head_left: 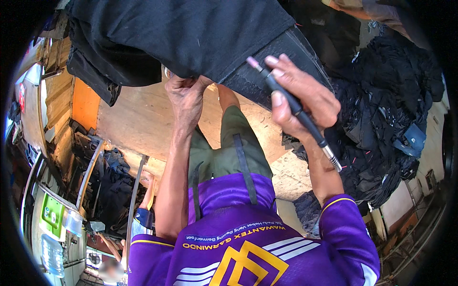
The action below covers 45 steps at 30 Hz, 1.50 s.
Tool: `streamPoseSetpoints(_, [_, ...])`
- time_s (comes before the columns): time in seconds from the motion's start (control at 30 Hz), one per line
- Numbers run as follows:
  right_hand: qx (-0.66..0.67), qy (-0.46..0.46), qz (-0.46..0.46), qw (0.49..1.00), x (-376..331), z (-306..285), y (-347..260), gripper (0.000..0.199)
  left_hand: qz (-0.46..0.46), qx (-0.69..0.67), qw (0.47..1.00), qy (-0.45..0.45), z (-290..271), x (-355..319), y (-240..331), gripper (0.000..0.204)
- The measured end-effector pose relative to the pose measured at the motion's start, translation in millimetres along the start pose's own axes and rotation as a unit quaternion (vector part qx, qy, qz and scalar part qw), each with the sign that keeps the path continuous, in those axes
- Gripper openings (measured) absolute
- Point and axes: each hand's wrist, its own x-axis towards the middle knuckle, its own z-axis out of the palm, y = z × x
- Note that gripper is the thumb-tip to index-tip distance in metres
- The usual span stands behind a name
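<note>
A black denim garment point(186, 35) is spread across the top of the view, ending at its right in a flat dark band with pale edges. My left hand point(185, 93) is closed on the garment's near edge, its fingertips partly hidden underneath. In my right hand point(307, 97) is a slim black rotary grinder handpiece point(296, 108), gripped between thumb and fingers. The handpiece slants up to the left, its pink grinding tip point(253, 62) over the dark band. Whether the tip touches the cloth I cannot tell. A metal spring collar forms its lower end.
A large heap of black garments point(377, 105) lies to the right. A wooden board point(133, 114) lies beyond my lap. At the left are an orange panel point(85, 105), more dark cloth point(112, 183) and a green tray point(51, 214). Another person point(112, 267) is at the lower left.
</note>
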Motion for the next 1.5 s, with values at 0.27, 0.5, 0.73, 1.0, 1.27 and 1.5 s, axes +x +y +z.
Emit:
streamPoseSetpoints(0.27, [0.014,-0.042,-0.025,0.999,-2,7,-4,0.027,0.018,-0.037,0.999,0.003,0,-3,-12,0.024])
streamPoseSetpoints(0.5, [0.006,-0.028,-0.016,0.999,-4,7,-4,0.027,0.016,-0.023,1.0,-0.002,-2,-3,-11,0.023])
streamPoseSetpoints(0.73, [-0.003,-0.001,-0.017,1.0,-5,6,1,0.027,0.029,-0.004,1.0,-0.008,-3,-3,-11,0.021])
streamPoseSetpoints(1.0, [-0.024,0.003,0.002,1.0,-5,3,1,0.026,0.004,-0.004,0.999,-0.031,-11,-3,-16,0.021])
streamPoseSetpoints(1.27, [-0.031,0.029,0.001,0.999,-5,2,6,0.028,0.006,-0.034,0.999,-0.037,-11,-1,-23,0.026])
streamPoseSetpoints(1.5, [-0.003,0.0,-0.005,1.0,-5,2,3,0.03,0.013,-0.043,0.999,-0.009,-4,0,-19,0.019])
